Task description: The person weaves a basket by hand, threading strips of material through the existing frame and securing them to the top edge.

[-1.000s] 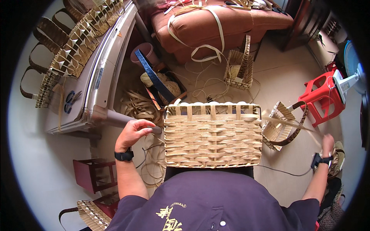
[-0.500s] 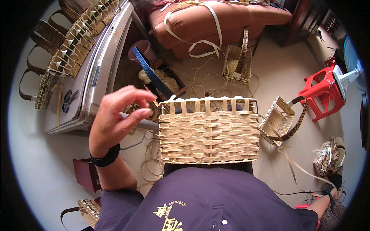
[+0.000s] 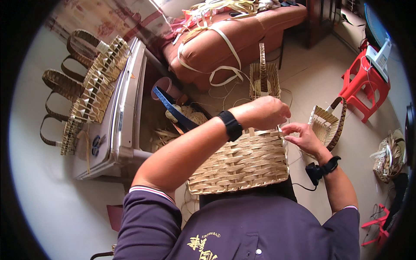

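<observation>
A tan woven basket [image 3: 242, 162] rests on my lap, with its upright stakes at the far edge partly covered by my left arm. Reaching across it, my left hand [image 3: 268, 112] is at the far right corner, its fingers curled together; whatever they grip is hidden. My right hand [image 3: 305, 139] comes in from the right beside the same corner. Its thumb and fingertips are bent close to the rim, around something thin and pale that is too small to name.
Several handled baskets [image 3: 89, 106] stand on a table at left, near scissors [image 3: 96, 146]. Beyond lie a blue-handled basket [image 3: 173, 108], a sofa [image 3: 242, 43] draped with pale strips, and another basket [image 3: 272, 73]. At right are a small basket [image 3: 323, 123] and a red stool [image 3: 368, 82].
My left hand has crossed from the basket's left side to its far right corner. My right hand has come from the lower right up to that corner. The whole view has shifted.
</observation>
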### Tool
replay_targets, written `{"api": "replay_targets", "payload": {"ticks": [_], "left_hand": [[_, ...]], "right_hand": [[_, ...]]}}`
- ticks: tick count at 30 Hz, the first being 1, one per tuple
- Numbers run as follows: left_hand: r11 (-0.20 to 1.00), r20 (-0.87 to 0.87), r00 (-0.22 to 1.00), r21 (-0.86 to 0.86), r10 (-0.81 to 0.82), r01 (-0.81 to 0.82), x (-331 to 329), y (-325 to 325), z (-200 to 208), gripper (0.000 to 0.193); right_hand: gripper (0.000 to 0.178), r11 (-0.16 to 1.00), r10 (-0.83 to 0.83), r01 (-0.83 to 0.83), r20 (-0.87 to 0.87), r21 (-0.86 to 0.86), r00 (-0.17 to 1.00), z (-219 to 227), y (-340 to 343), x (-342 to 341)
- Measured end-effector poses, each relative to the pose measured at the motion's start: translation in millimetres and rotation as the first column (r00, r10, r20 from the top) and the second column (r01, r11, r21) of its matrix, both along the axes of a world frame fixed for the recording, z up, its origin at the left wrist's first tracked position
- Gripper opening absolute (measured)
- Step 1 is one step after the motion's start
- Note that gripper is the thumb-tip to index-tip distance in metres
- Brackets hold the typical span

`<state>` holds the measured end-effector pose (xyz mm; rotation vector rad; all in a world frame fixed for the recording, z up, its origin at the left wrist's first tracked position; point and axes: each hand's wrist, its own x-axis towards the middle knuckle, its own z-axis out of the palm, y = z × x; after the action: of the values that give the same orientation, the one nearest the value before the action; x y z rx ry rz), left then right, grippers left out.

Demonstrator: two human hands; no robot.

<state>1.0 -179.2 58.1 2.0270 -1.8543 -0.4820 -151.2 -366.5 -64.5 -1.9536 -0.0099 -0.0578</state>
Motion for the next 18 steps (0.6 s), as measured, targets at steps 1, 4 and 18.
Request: {"api": "replay_targets", "payload": {"ticks": [1,4,18], "left_hand": [[0.999,0.028,1.000,0.050,0.008,-0.010,0,-7,-12,0.028],[0.990,0.059,0.998,0.141,0.004,-0.012,-3,-22,-26,0.030],[0.978,-0.168,0.975,0.174,0.148,-0.119,-9,-24,-20,0.019]], "right_hand": [[0.024,0.999,0.020,-0.020,-0.005,0.027,1.000,-4,-3,2],[0.011,0.972,0.046,-0.016,-0.124,0.233,0.991,1,-16,-2],[0.009,0.809,-0.152,0.381,0.466,-0.449,0.872,119,12,-7]]}}
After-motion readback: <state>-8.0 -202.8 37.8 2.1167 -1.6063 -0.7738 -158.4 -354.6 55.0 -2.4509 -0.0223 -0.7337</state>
